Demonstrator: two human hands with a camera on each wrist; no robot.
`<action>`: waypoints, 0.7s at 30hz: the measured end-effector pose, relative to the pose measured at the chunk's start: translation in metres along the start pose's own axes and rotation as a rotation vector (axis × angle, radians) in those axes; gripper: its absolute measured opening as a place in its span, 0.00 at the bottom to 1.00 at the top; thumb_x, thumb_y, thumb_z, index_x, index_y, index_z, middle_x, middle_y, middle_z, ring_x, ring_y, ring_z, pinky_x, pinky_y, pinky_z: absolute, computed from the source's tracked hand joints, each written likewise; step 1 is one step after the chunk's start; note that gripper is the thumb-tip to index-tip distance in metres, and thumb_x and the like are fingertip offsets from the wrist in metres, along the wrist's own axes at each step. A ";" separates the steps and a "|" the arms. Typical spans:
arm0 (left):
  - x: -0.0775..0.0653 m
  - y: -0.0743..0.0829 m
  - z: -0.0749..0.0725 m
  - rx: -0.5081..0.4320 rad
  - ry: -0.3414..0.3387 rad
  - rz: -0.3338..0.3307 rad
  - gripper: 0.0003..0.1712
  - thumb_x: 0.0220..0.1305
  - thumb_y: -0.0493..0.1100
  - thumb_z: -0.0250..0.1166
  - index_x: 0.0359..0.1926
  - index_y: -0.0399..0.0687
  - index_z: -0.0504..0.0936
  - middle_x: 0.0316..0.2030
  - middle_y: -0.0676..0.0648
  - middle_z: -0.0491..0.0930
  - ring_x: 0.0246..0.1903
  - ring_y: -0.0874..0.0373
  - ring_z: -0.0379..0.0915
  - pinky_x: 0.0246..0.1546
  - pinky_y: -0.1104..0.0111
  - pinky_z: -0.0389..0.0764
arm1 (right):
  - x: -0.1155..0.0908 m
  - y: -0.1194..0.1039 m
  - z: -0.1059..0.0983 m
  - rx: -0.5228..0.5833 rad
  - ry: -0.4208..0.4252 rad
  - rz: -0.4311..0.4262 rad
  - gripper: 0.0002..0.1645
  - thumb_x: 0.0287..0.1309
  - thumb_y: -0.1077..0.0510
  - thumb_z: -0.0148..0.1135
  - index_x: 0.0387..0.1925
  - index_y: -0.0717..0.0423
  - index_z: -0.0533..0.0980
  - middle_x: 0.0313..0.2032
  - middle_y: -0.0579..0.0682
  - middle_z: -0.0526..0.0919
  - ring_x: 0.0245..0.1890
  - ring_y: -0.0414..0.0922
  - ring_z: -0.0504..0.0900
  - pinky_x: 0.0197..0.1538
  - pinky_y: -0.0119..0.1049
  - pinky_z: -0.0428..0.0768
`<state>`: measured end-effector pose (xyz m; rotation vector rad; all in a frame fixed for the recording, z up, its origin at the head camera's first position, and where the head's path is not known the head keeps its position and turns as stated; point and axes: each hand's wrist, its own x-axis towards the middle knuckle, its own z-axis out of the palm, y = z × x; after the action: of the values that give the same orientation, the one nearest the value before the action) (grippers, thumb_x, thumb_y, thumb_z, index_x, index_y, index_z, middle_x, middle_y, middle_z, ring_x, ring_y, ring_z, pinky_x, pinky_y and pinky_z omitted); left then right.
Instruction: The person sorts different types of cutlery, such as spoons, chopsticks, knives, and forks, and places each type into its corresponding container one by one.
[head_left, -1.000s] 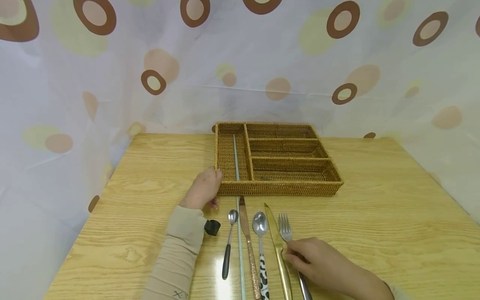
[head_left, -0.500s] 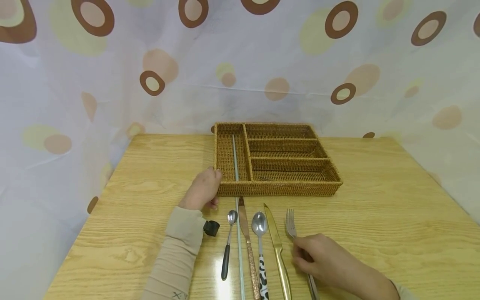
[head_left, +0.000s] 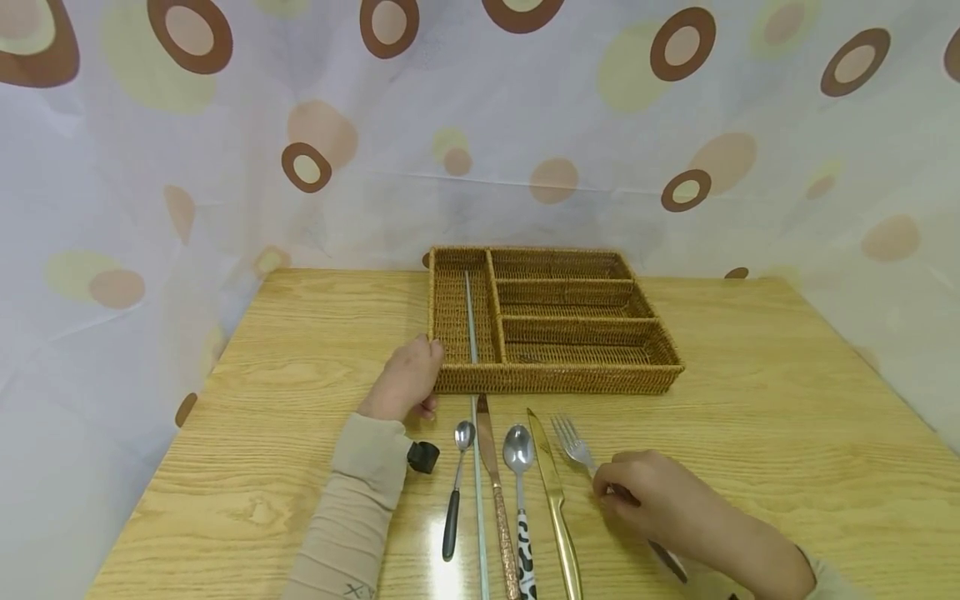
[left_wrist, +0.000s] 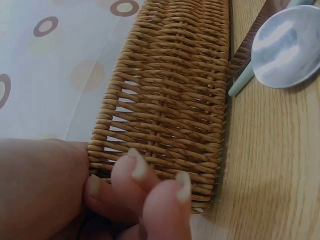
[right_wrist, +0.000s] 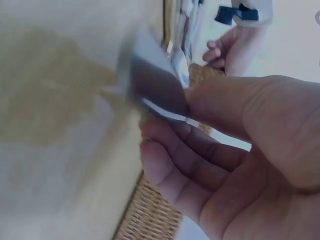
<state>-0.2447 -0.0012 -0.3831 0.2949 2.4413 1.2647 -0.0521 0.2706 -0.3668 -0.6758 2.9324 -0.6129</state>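
Note:
My left hand (head_left: 405,379) grips the front left corner of a wicker cutlery tray (head_left: 558,379), thumb at the rim; in the left wrist view its fingertips (left_wrist: 167,205) curl by the woven wall. My right hand (head_left: 652,496) pinches a silver fork (head_left: 576,446) by its handle, tines slanting toward the upper left. The right wrist view shows the blurred handle end (right_wrist: 157,82) between thumb and fingers. Left of the fork lie a gold knife (head_left: 555,496), a spoon with a black-and-white handle (head_left: 521,500), a copper-coloured knife (head_left: 497,492), a pale green chopstick (head_left: 480,500) and a small black-handled spoon (head_left: 454,500).
Another pale chopstick (head_left: 471,312) lies in the tray's left compartment. Something small and thin, hard to make out, shows in the front right compartment. The wooden table (head_left: 765,400) extends to both sides. A patterned cloth (head_left: 555,108) hangs behind.
The right hand has moved rightward with the fork, away from the gold knife. The fork has straightened, then tilted, its handle end swinging right. The left hand and tray have stayed put.

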 end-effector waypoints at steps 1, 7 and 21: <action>0.000 0.000 0.000 0.001 0.000 0.000 0.32 0.79 0.51 0.34 0.70 0.32 0.59 0.25 0.43 0.70 0.12 0.54 0.72 0.16 0.64 0.84 | 0.001 0.001 -0.003 -0.020 0.022 -0.013 0.09 0.55 0.69 0.67 0.32 0.51 0.82 0.29 0.40 0.83 0.26 0.26 0.69 0.27 0.24 0.76; 0.001 -0.001 0.000 0.008 -0.004 -0.003 0.34 0.79 0.51 0.34 0.76 0.33 0.51 0.26 0.40 0.73 0.12 0.54 0.73 0.16 0.64 0.83 | 0.008 0.008 -0.021 -0.127 0.104 -0.064 0.12 0.54 0.71 0.66 0.34 0.52 0.82 0.29 0.42 0.82 0.27 0.29 0.75 0.27 0.26 0.78; 0.001 -0.001 0.000 0.006 -0.007 -0.008 0.35 0.79 0.52 0.34 0.77 0.35 0.47 0.26 0.41 0.72 0.12 0.55 0.71 0.17 0.64 0.84 | 0.034 0.023 -0.043 -0.217 0.265 -0.187 0.22 0.52 0.82 0.57 0.28 0.52 0.71 0.27 0.39 0.70 0.26 0.33 0.67 0.26 0.25 0.72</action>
<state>-0.2459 -0.0018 -0.3840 0.2904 2.4382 1.2504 -0.0987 0.2904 -0.3361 -0.9697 3.2400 -0.4301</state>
